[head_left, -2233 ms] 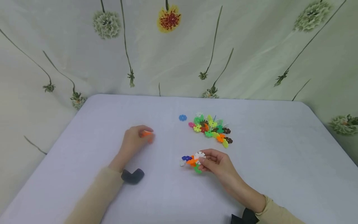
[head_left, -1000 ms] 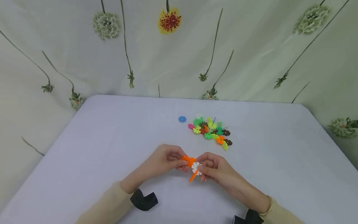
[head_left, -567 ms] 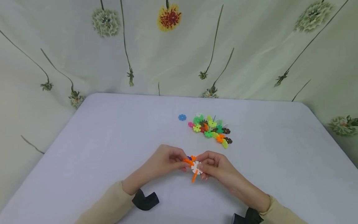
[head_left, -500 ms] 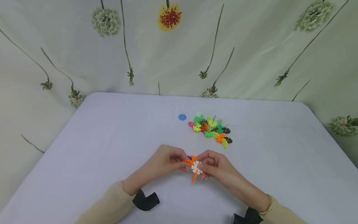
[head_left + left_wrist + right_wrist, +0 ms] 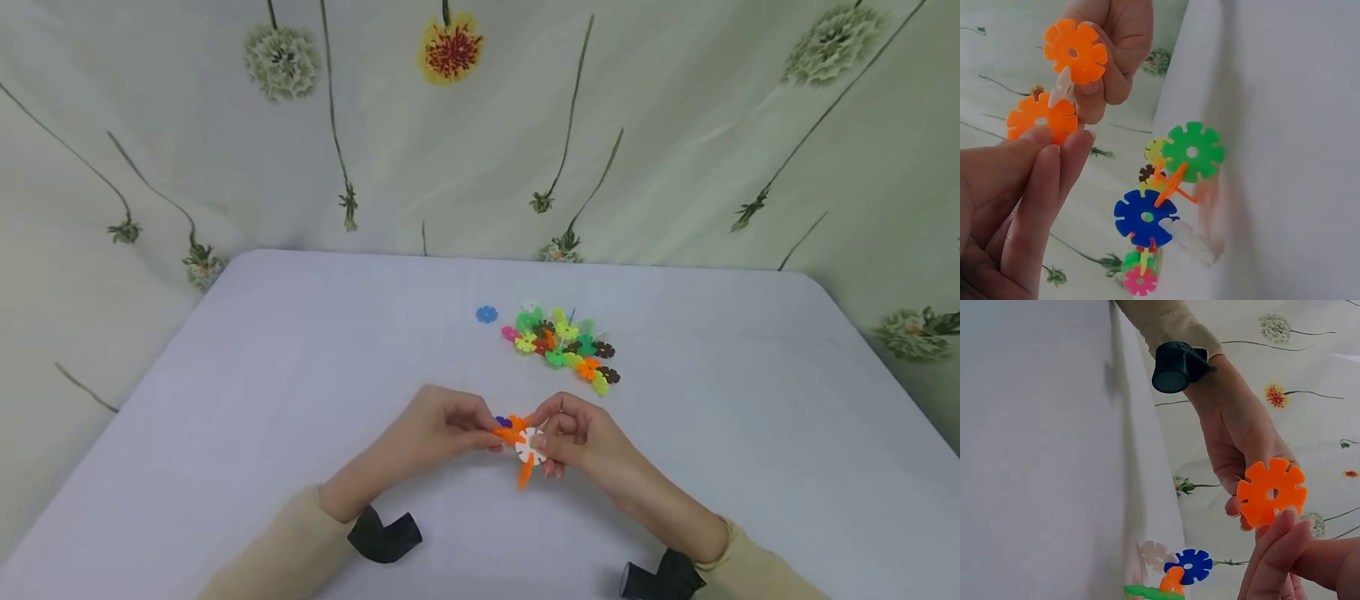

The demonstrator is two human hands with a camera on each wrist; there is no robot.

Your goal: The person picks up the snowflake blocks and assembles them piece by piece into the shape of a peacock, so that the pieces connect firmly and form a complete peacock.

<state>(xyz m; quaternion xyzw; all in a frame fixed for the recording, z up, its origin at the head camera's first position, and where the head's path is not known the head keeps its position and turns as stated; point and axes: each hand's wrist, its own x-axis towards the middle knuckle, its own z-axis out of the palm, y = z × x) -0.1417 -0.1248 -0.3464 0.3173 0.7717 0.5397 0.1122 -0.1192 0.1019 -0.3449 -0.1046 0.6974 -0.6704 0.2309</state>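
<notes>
My left hand (image 5: 442, 425) pinches an orange flower-shaped disc (image 5: 1029, 115) between thumb and fingers. My right hand (image 5: 581, 433) pinches a white notched disc (image 5: 527, 448), seen almost edge-on in the left wrist view, where it joins the left hand's disc to another orange disc (image 5: 1075, 53). That second orange disc hangs at the bottom of the white one in the head view. Just beyond the hands stands a joined cluster on the table: a green disc (image 5: 1200, 137), a blue disc (image 5: 1138, 212), an orange one between them and a white one (image 5: 1191, 242).
Farther back on the white table (image 5: 315, 333) lies a pile of colourful discs (image 5: 558, 346), with a single blue disc (image 5: 487, 314) left of it. A flower-patterned cloth (image 5: 502, 133) hangs behind. Black mounts (image 5: 385, 536) sit at both wrists.
My left hand has come in from the left with orange and met the right hand at the white disc. Over the last half second, the hands shift only slightly.
</notes>
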